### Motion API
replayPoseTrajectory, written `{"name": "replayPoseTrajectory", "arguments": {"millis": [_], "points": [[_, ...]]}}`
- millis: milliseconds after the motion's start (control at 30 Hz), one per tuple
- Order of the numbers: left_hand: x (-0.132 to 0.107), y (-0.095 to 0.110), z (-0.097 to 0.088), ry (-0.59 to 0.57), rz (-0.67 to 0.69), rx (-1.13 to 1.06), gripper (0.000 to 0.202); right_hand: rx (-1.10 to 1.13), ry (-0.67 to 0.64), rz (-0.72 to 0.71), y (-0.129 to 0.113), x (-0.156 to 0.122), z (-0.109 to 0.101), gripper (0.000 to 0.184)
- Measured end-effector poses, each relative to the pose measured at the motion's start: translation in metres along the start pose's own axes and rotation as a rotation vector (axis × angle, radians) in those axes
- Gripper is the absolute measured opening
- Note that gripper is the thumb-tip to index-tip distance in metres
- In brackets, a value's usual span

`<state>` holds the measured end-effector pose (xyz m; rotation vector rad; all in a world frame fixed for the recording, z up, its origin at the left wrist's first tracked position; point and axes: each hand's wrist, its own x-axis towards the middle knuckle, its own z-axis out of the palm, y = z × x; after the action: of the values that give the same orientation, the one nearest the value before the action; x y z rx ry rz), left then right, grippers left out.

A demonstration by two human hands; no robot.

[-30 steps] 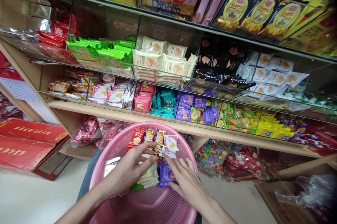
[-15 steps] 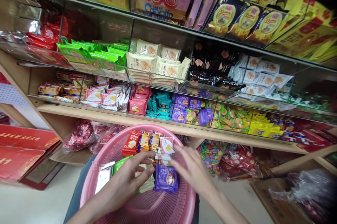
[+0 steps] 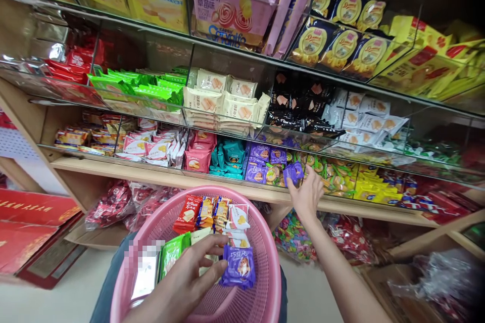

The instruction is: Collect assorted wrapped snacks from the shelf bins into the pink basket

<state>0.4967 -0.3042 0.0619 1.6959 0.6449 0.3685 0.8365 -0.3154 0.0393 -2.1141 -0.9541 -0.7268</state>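
My left hand [image 3: 195, 272] is over the pink mesh basket [image 3: 270, 267], thumb and fingers apart, its fingertips at the left edge of a stack of purple snack packets [image 3: 238, 267]. Around it in the basket are a red packet [image 3: 188, 215], orange-and-blue packets [image 3: 206, 212], white-and-pink packets [image 3: 238, 216], a green packet [image 3: 174, 255] and a cream packet, partly covered by the hand. My right hand [image 3: 307, 192] is at the lowest shelf row, thumb and fingers closed about a purple snack packet [image 3: 293, 173] at the compartment's front edge.
Glass dividers split the shelves into compartments of snacks, including teal packets [image 3: 233, 153], yellow packets [image 3: 373, 186] and black packets [image 3: 299, 100]. A wooden shelf edge [image 3: 227, 181] runs behind the basket. Bagged sweets [image 3: 299, 234] lie below, with a red carton [image 3: 34, 232] at left.
My right hand has left the basket, moving up and right to the purple packets on the shelf. My left hand stays over the basket, shifted slightly lower in view.
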Motion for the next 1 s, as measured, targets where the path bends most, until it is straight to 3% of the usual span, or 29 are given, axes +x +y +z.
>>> {"name": "replayPoseTrajectory", "arguments": {"millis": [533, 733, 1000], "points": [[-0.006, -0.006, -0.003, 0.004, -0.088, 0.004, 0.046, -0.111, -0.035, -0.022, -0.014, -0.002, 0.021, 0.055], [-0.006, -0.009, -0.005, 0.001, -0.092, 0.019, 0.051, -0.107, -0.053, -0.023, -0.018, 0.010, 0.020, 0.063], [-0.015, -0.016, -0.003, 0.036, -0.090, 0.009, 0.047, -0.252, -0.211, 0.047, -0.031, 0.026, 0.013, 0.065]]}}
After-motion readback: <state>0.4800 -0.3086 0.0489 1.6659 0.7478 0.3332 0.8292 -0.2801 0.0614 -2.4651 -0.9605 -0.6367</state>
